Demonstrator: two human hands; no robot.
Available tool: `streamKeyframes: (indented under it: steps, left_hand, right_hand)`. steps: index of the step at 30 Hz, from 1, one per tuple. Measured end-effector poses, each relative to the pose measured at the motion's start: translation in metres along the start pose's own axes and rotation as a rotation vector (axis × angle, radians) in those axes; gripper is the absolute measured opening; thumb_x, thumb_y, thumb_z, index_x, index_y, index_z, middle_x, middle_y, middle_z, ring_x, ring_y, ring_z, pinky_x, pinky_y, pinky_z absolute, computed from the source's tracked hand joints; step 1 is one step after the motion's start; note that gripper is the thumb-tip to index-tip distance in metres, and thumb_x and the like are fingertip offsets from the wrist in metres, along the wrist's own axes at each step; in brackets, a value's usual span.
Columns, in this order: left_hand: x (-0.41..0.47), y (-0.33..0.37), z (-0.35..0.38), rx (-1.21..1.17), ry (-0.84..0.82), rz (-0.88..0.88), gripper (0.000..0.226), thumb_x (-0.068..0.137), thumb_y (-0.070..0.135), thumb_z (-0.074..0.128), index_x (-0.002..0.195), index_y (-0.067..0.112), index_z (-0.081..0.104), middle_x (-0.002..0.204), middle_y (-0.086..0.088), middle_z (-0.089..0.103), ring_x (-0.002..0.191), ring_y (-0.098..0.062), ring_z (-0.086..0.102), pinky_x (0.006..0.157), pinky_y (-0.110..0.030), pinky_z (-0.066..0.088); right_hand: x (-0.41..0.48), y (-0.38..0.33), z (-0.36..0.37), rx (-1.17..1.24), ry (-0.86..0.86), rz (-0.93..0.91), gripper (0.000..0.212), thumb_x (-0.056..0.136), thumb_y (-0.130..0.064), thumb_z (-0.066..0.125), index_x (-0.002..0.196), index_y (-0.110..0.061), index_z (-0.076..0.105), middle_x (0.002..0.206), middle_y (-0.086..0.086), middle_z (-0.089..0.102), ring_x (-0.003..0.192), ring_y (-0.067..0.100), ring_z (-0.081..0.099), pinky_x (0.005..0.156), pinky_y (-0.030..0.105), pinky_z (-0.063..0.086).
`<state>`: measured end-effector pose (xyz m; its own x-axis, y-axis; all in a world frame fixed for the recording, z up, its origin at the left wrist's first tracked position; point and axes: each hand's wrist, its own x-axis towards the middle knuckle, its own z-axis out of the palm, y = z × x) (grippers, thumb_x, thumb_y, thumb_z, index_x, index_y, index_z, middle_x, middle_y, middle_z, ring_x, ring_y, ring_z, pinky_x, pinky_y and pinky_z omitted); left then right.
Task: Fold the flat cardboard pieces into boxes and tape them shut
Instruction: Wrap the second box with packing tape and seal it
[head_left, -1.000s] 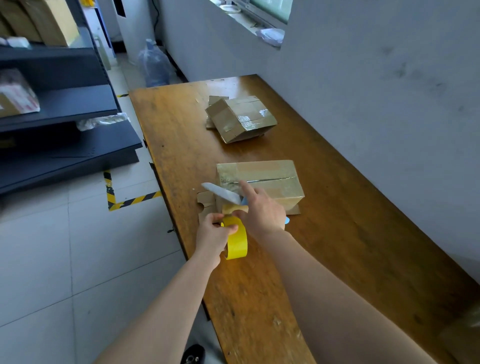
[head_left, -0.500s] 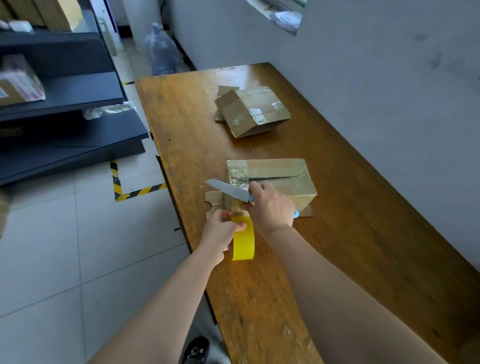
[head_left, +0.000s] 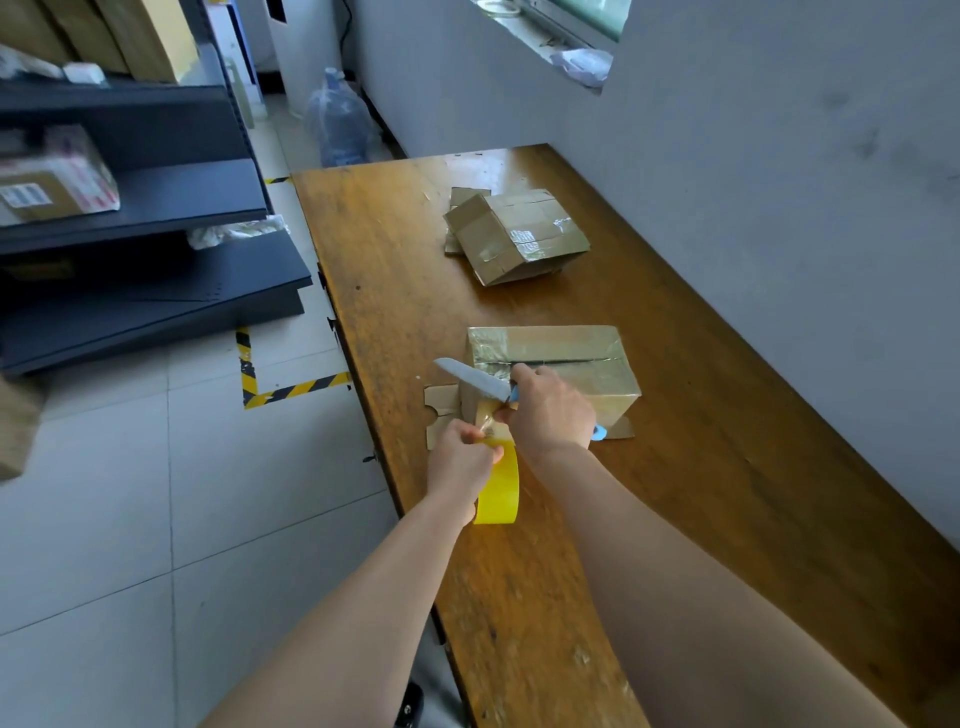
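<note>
Left hand (head_left: 460, 462) grips the tape roll (head_left: 498, 493), right hand (head_left: 550, 410) is fisted round the knife (head_left: 470, 379). Keep the strip tight off the box (head_left: 556, 369) and slice away from your fingers.

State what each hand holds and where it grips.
Left hand holds the yellow tape roll at its top rim. Right hand holds the knife by its blue handle, blade pointing left over the tape strip.

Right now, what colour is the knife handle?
Blue, partly hidden by the right hand; head view.
</note>
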<state>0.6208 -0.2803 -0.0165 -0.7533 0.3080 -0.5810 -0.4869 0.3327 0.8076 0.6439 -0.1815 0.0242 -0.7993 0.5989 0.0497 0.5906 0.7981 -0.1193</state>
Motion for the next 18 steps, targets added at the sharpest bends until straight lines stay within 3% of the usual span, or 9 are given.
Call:
streamKeyframes:
  steps: [3,6,8,10,12,14,18]
  left_hand:
    - [-0.005,-0.002,-0.001,-0.046,0.013,-0.009,0.015,0.089,0.016,0.064,0.095,0.025,0.055,0.101,0.001,0.056,0.091,-0.018,0.052,0.073,-0.035,0.045]
    - [-0.007,-0.003,-0.003,-0.059,-0.004,-0.023,0.018,0.09,0.02,0.064,0.105,0.025,0.056,0.108,-0.004,0.058,0.1,-0.027,0.056,0.088,-0.047,0.051]
    - [-0.007,-0.003,-0.003,-0.044,0.011,-0.004,0.019,0.09,0.023,0.065,0.107,0.025,0.056,0.11,-0.003,0.059,0.1,-0.026,0.056,0.088,-0.045,0.051]
    - [-0.007,-0.005,-0.002,-0.035,0.027,-0.001,0.019,0.089,0.024,0.066,0.106,0.026,0.056,0.109,-0.002,0.058,0.099,-0.025,0.055,0.086,-0.043,0.051]
    - [-0.007,-0.007,-0.002,-0.044,0.032,-0.017,0.018,0.089,0.024,0.067,0.104,0.026,0.057,0.108,-0.003,0.058,0.099,-0.026,0.055,0.088,-0.045,0.051]
    - [-0.007,-0.007,-0.001,-0.064,0.041,-0.03,0.017,0.089,0.022,0.068,0.102,0.025,0.057,0.106,-0.004,0.059,0.095,-0.026,0.055,0.086,-0.044,0.051]
    - [-0.008,-0.006,0.0,-0.076,0.051,-0.03,0.015,0.088,0.02,0.069,0.096,0.026,0.056,0.104,-0.004,0.059,0.095,-0.027,0.057,0.089,-0.049,0.052]
  right_hand:
    - [0.0,0.003,-0.001,0.037,-0.011,-0.004,0.026,0.085,-0.033,0.071,0.105,-0.022,0.057,0.091,-0.003,0.055,0.076,0.02,0.053,0.055,0.028,0.04]
    - [-0.004,0.011,-0.004,0.149,-0.045,-0.048,0.053,0.084,-0.054,0.065,0.129,-0.028,0.053,0.106,-0.004,0.059,0.094,0.018,0.056,0.065,0.028,0.045]
    - [-0.013,0.017,-0.007,0.205,0.0,-0.1,0.057,0.087,-0.063,0.052,0.133,-0.03,0.052,0.106,-0.004,0.059,0.1,0.018,0.055,0.072,0.031,0.046]
    - [-0.025,0.025,-0.011,0.221,0.174,-0.194,0.032,0.092,-0.05,0.055,0.107,-0.023,0.067,0.092,-0.003,0.065,0.089,0.022,0.06,0.068,0.031,0.043]
    - [-0.035,0.037,-0.012,0.171,0.353,-0.254,0.019,0.089,-0.033,0.066,0.08,-0.017,0.069,0.075,-0.002,0.065,0.071,0.025,0.059,0.062,0.031,0.04]
    - [-0.043,0.047,-0.014,0.077,0.43,-0.289,0.019,0.085,-0.027,0.072,0.07,-0.016,0.067,0.067,-0.001,0.061,0.062,0.025,0.056,0.059,0.033,0.039]
    - [-0.048,0.059,-0.016,-0.054,0.429,-0.379,0.019,0.082,-0.02,0.075,0.068,-0.014,0.065,0.062,0.003,0.053,0.053,0.027,0.05,0.056,0.032,0.039]
